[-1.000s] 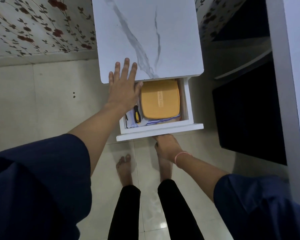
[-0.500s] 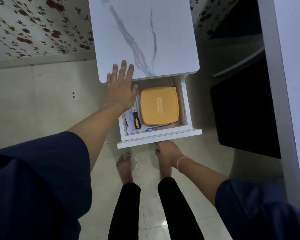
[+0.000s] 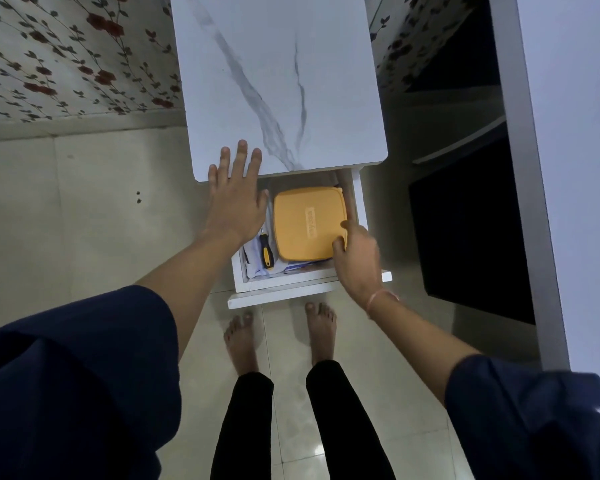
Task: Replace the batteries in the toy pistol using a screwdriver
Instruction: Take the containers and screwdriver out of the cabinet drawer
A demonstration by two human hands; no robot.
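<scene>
drawer (image 3: 284,289) pulled out. right hand (image 3: 355,258) dips in, fingers curling onto the yellow box (image 3: 307,225), not yet clamped. screwdriver (image 3: 266,251) lies just left of it. left hand (image 3: 238,199) spread flat, bracing on the tabletop (image 3: 278,81). toy pistol unseen.

Orange box (image 3: 309,225) in open drawer (image 3: 309,289)

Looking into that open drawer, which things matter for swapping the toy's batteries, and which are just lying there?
Belongs to the job:
- screwdriver, black and yellow, lying in the drawer
- right hand, touching the yellow box; its contents are unseen

Just lying about:
- papers under the screwdriver
- left hand, spread flat at the marble top edge
</scene>
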